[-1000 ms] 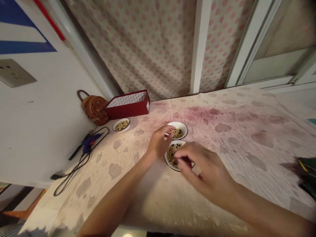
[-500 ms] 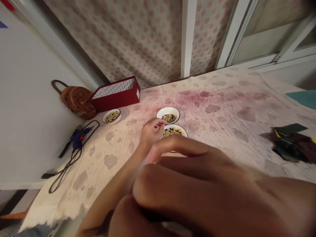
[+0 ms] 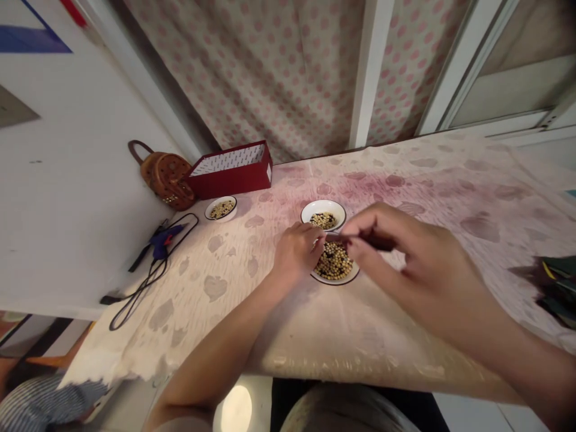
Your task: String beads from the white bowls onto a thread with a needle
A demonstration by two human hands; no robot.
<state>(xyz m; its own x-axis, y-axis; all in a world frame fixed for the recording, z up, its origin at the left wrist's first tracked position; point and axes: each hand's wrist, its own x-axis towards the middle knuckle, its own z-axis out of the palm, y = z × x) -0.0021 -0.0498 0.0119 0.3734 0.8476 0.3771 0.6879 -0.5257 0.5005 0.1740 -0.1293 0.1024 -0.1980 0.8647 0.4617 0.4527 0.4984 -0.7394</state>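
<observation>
Over the near bowl, which holds pale yellow and black beads, my two hands come close together. My right hand is closed, with thumb and forefinger pinching a thin dark strip. The strip's left end meets the curled fingers of my left hand, which is closed on it at the bowl's left rim. What the strip is made of cannot be made out. Just behind stands a second white bowl with fewer beads of the same colours.
A third small bowl of beads stands left, before an open dark red box and a brown backpack. A blue glue gun with its cord lies at the left edge. Dark fabric-like pieces lie far right.
My right hand has dropped from close before the camera to the near bowl and met my left hand there. The view has shifted, so things on the table appear farther right.
</observation>
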